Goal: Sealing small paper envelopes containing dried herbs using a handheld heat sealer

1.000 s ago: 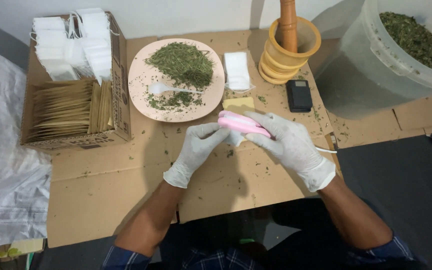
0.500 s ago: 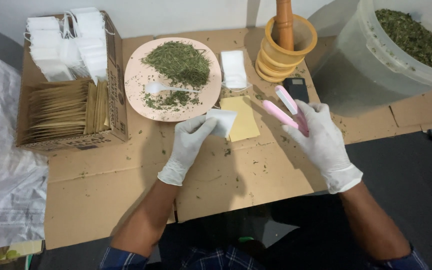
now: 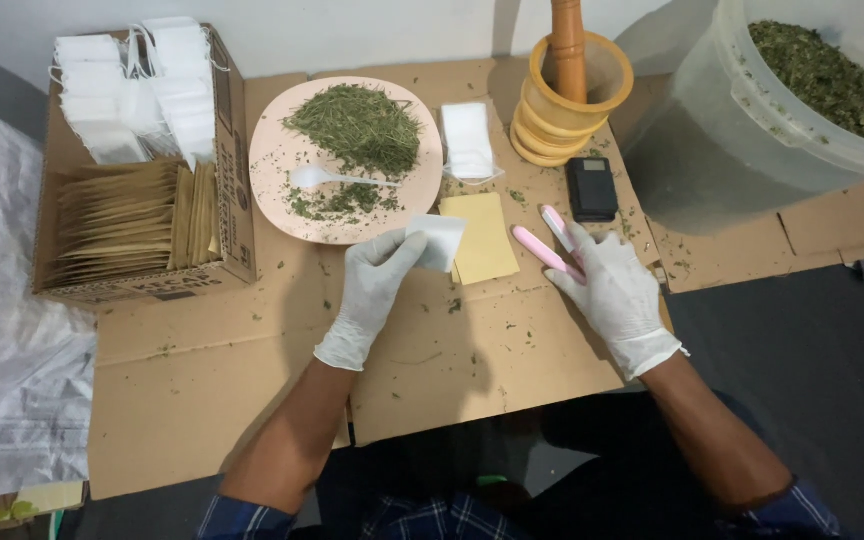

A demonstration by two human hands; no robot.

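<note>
While a second ago both gloved hands met over the pink sealer tool near the cardboard mat's middle, they have now parted: the left hand (image 3: 377, 290) pinches a small white sachet (image 3: 439, 241) just below the pink plate (image 3: 282, 165) of dried herb, and the right hand (image 3: 612, 295), off to the plate's right, rests closed around the open pink sealer tool (image 3: 550, 240) on the mat. The sachet looks sealed and free

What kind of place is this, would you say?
Probably a small home workshop for packing dried herbs into bags, set up on flattened cardboard. A plate of chopped green herb, a box of empty sachets and a large tub of leaves point to that.
</note>
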